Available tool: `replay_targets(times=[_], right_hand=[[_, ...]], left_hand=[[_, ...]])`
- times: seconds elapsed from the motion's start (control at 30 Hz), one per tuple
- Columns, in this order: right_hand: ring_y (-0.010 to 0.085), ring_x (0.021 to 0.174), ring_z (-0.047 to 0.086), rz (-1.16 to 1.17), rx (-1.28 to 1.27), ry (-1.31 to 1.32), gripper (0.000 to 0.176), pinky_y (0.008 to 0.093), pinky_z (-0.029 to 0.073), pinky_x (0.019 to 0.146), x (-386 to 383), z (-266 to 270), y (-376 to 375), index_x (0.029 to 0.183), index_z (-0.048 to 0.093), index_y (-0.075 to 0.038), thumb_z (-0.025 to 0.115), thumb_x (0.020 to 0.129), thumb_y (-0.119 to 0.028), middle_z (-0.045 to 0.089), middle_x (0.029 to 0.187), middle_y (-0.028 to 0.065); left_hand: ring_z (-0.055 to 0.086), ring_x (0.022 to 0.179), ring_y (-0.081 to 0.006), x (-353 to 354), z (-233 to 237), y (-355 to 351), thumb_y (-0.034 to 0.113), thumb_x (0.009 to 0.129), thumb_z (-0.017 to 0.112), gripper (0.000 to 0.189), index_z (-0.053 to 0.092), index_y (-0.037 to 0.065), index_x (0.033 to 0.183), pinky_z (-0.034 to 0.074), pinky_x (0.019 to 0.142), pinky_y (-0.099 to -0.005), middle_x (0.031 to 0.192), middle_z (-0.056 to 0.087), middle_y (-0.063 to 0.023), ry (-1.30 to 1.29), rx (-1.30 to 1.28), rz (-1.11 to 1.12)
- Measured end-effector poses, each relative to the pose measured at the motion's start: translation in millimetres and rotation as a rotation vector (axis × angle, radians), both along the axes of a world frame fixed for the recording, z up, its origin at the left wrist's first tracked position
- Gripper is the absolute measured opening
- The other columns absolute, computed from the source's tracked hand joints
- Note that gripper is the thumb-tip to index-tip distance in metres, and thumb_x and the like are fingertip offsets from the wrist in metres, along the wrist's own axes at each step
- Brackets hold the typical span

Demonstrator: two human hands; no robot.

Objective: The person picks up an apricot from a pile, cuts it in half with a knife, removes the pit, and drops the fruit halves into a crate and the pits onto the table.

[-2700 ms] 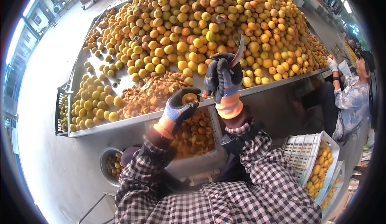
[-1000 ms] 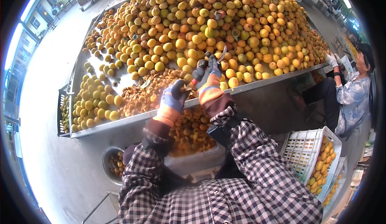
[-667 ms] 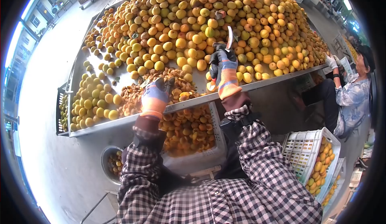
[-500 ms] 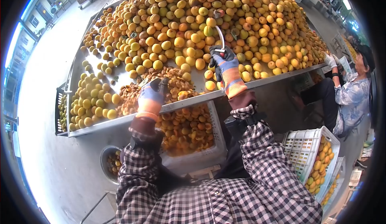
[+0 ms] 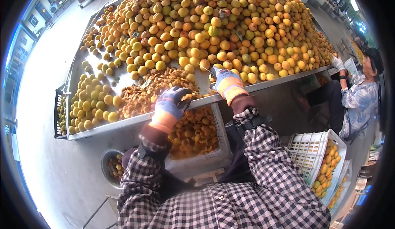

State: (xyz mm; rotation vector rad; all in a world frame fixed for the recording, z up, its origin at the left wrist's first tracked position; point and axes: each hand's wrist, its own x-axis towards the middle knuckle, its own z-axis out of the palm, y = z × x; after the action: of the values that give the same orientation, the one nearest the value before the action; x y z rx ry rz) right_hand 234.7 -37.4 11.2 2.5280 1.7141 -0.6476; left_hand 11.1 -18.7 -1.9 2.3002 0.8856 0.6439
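- Head view, middle: the right hand (image 5: pixel 227 83), gloved, is at the table's near edge, its fingers closed around a knife (image 5: pixel 205 68); only the thin blade shows, pointing left.
- Head view, left of that: the left hand (image 5: pixel 170 105), gloved, is over the table's near edge with fingers curled inward; I cannot tell how far they are closed or whether they hold anything.
- Head view, far: a large heap of yellow-orange fruit (image 5: pixel 247 27) covers much of the metal table (image 5: pixel 271 83).
- Head view, left on the table: cut pieces (image 5: pixel 152 91) lie in a pile just beyond the left hand, with greener fruit (image 5: pixel 92 101) farther left.
- Head view, near: a white crate (image 5: pixel 222 130) of cut fruit stands below the edge, a round metal container (image 5: pixel 105 159) to its left.
- Head view, right: a tilted crate (image 5: pixel 306 151) holds fruit, near a seated person (image 5: pixel 360 101).
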Motion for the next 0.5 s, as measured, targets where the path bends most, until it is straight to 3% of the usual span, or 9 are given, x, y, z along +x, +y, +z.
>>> replay_targets(times=[0.03,0.07,0.23,0.33,0.4,0.5], right_hand=[[0.0300,0.106,0.062,0.008,0.017,-0.052,0.049,0.0413,0.049,0.088,-3,-5,1,0.119,0.053,-0.014,0.073,0.077,-0.029,0.065,0.113,0.0102],[0.0293,0.111,0.060,0.036,0.013,-0.042,0.056,0.0396,0.049,0.091,-1,-10,3,0.126,0.052,-0.011,0.073,0.077,-0.027,0.063,0.120,0.0128],[0.0277,0.101,0.064,0.008,0.111,0.129,0.065,0.0377,0.050,0.088,8,-18,0,0.126,0.051,-0.009,0.081,0.071,-0.028,0.066,0.110,0.0131],[0.0157,0.085,0.061,-0.181,0.484,0.770,0.056,0.0298,0.049,0.080,4,-25,1,0.107,0.060,-0.007,0.089,0.063,-0.025,0.066,0.092,0.0059],[0.0124,0.083,0.058,-0.135,0.510,0.887,0.048,0.0285,0.049,0.079,0,-24,1,0.098,0.063,-0.007,0.089,0.064,-0.027,0.065,0.091,0.0027],[0.0106,0.082,0.057,-0.043,0.563,1.023,0.043,0.0270,0.049,0.077,-11,-34,3,0.098,0.064,-0.006,0.088,0.068,-0.027,0.065,0.091,0.0019]], left_hand=[[0.063,0.091,-0.0296,1,-1,2,0.009,0.079,0.068,0.026,0.069,0.015,0.105,0.050,0.078,-0.0378,0.098,0.066,-0.0083,0.150,0.140,0.031],[0.059,0.093,-0.0323,4,-12,6,0.009,0.078,0.067,0.027,0.068,0.018,0.103,0.049,0.080,-0.0414,0.100,0.062,-0.0076,0.204,0.112,0.007],[0.060,0.096,-0.0319,9,-21,13,0.012,0.078,0.067,0.026,0.067,0.019,0.103,0.049,0.082,-0.0400,0.101,0.062,-0.0072,0.272,0.155,-0.040],[0.060,0.099,-0.0331,12,-15,11,0.012,0.076,0.070,0.035,0.064,0.015,0.110,0.049,0.084,-0.0400,0.104,0.062,-0.0096,0.188,0.196,0.017],[0.059,0.101,-0.0346,17,-9,7,0.012,0.073,0.073,0.045,0.060,0.009,0.116,0.049,0.086,-0.0401,0.109,0.062,-0.0137,-0.124,0.208,0.069],[0.059,0.103,-0.0356,21,-5,7,0.013,0.072,0.076,0.053,0.057,0.005,0.121,0.049,0.087,-0.0410,0.112,0.061,-0.0171,-0.197,0.183,-0.001]])
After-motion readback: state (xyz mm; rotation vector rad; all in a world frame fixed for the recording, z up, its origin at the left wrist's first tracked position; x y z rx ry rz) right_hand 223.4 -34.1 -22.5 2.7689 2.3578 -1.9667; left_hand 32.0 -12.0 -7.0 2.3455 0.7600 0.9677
